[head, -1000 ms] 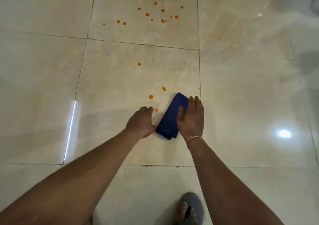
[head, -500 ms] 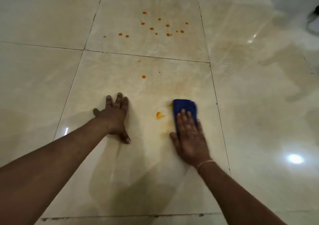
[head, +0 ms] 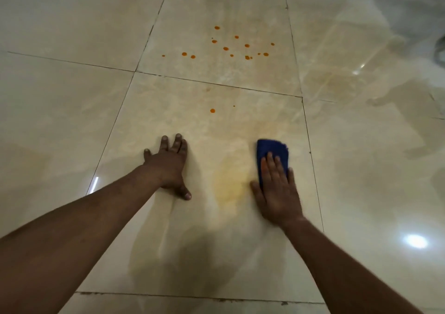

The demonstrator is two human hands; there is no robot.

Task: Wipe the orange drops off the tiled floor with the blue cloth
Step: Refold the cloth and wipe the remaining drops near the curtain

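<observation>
My right hand (head: 277, 190) lies flat on the folded blue cloth (head: 271, 148), pressing it onto the beige tiled floor (head: 240, 253); the cloth's far end sticks out past my fingertips. A pale orange smear (head: 230, 183) spreads on the tile just left of the cloth. My left hand (head: 169, 166) rests palm down on the same tile, fingers spread, holding nothing. One orange drop (head: 212, 110) sits farther ahead on this tile. Several orange drops (head: 226, 48) are scattered on the tile beyond the grout line.
Dark grout lines (head: 216, 84) divide the large glossy tiles. A bright lamp reflection (head: 415, 241) shines at the lower right, and a thin glare streak (head: 95, 182) at the left. Something dark and blurred shows at the right edge (head: 439, 53).
The orange spot beside the cloth has been rubbed into a pale smear. My right hand with the cloth moved slightly right. My left hand went from beside the cloth to flat on the floor.
</observation>
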